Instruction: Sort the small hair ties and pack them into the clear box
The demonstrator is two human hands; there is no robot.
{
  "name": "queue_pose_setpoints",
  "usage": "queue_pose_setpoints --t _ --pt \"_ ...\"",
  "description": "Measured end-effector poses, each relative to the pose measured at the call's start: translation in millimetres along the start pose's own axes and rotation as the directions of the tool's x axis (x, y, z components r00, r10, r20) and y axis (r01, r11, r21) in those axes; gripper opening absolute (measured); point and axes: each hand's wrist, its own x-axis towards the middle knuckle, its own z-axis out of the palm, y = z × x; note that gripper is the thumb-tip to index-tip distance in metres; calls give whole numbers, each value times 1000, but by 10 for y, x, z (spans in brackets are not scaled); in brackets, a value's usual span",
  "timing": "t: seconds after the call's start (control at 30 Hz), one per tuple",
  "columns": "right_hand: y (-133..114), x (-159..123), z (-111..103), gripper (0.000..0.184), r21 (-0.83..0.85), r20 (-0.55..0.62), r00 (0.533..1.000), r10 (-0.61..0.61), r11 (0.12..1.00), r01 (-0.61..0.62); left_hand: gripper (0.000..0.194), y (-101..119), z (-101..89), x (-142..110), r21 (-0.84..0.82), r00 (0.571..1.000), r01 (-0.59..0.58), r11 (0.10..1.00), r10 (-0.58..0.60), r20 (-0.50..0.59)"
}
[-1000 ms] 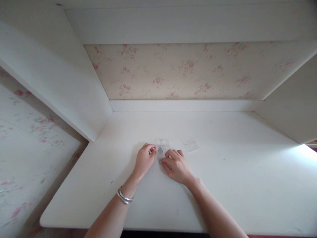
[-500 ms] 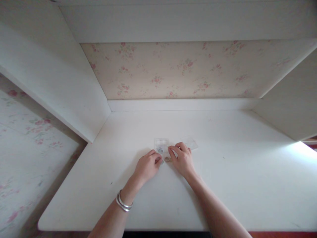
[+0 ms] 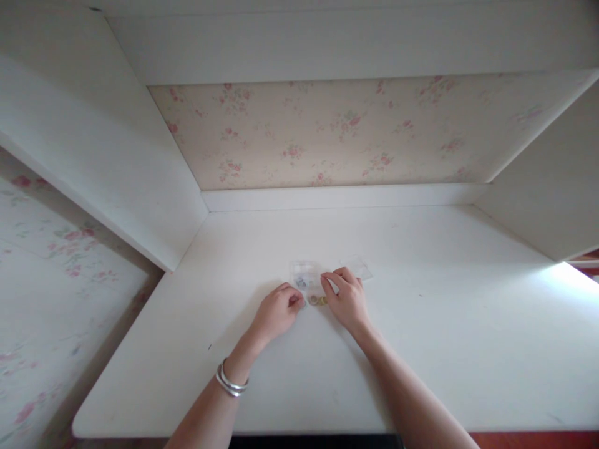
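A small clear plastic box (image 3: 299, 267) lies on the white desk, with several silvery coin-like discs (image 3: 301, 284) in its near left part. In front of it sit a few brownish and gold-coloured round pieces (image 3: 316, 300). My left hand (image 3: 279, 310) has its fingers pressed together at a silvery round piece (image 3: 304, 305); whether it grips this piece is unclear. Over the box's right side, my right hand (image 3: 345, 298) makes a pinch of thumb and forefinger, and what is between the tips is too small to make out. Behind it lies a clear plastic lid-like sheet (image 3: 362, 269), partly hidden.
The white desk (image 3: 444, 349) has a raised back edge (image 3: 346, 198). Side panels (image 3: 126, 143) stand at left and right, and a shelf board (image 3: 327, 47) hangs above. A tiny dark scrap (image 3: 209, 347) lies left of my forearm.
My right hand has lifted slightly off the round pieces, and more of the gold-coloured ones now show. My left hand has shifted slightly left. The view has tilted a little.
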Motion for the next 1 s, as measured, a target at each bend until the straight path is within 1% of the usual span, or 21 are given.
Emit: queue_pose_setpoints --t 0.07,0.13,0.2,0.27,0.33,0.4,0.5,0.6,0.7,0.83,0.9,1.0 --pt "-8 4 -12 21 15 -5 1000 -8 1000 8 13 -1 -9 24 -68 1000 10 998 -11 -7" --pt "-14 7 -33 21 29 -2 1000 -19 999 19 15 22 -26 54 -88 999 22 996 -24 -27" --pt "-23 6 -64 20 29 7 999 -32 999 32 17 71 -51 96 -52 997 17 998 -20 -68" --pt "-41 -5 -102 17 20 32 998 -61 998 60 18 138 -77 161 5 993 -7 1000 8 -114" --pt "-71 -27 -139 15 24 87 988 -125 992 123 17 206 -91 250 61 988 -34 998 42 -149" --pt "-113 -59 -167 13 43 166 961 -223 975 219 16 258 -82 355 111 984 -44 993 62 -164" --pt "-185 -108 -190 14 59 272 894 -356 934 354 16 292 -33 502 178 989 -30 984 55 -135" --pt "-242 -135 -199 16 42 342 845 -411 905 423 16 288 9 575 216 994 0 976 23 -105" --pt "-271 -139 -200 15 8 390 824 -410 897 442 18 253 -9 543 202 987 -4 979 36 -154" --pt "-284 -143 -181 19 -13 421 812 -405 892 451 21 148 -102 373 140 963 -44 989 79 -258" --pt "-292 -149 -169 20 -14 428 811 -400 894 448 22 88 -138 270 107 960 -49 993 76 -268" --pt "-309 -150 -162 20 -14 433 811 -394 897 443 23 22 -153 149 62 966 -50 997 64 -252"
